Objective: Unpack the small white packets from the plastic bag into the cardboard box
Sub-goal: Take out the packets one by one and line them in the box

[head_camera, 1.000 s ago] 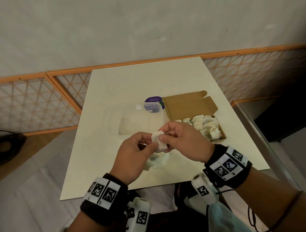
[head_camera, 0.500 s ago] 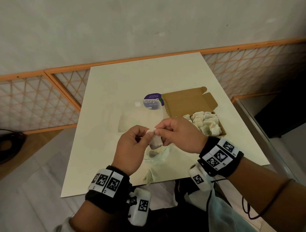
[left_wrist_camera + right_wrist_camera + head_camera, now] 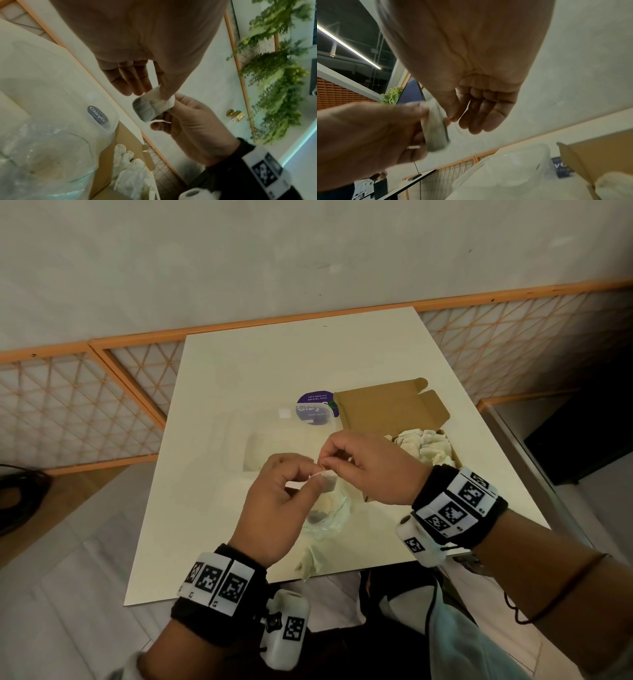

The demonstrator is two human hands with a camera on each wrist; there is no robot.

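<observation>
A small white packet [image 3: 328, 483] with dark contents is held between both hands above the table. My left hand [image 3: 317, 478] pinches its left side with thumb and forefinger. At the packet's top edge my right hand [image 3: 327, 464] pinches it too. The left wrist view shows the packet [image 3: 151, 106] between the fingers of both hands, and in the right wrist view the packet [image 3: 435, 128] is blurred. The crumpled clear plastic bag [image 3: 327, 520] lies on the table under the hands. To the right stands the open cardboard box [image 3: 387, 412] with several white packets [image 3: 424, 445] inside.
A clear plastic container [image 3: 270, 440] sits on the white table [image 3: 274, 364] behind the hands, beside a round purple sticker [image 3: 317, 405]. An orange lattice fence [image 3: 78, 405] runs behind the table. The table's near edge is just below the bag.
The packet has come up clear of the plastic bag, which now lies slack on the table. My right fingers have shifted to the packet's top edge.
</observation>
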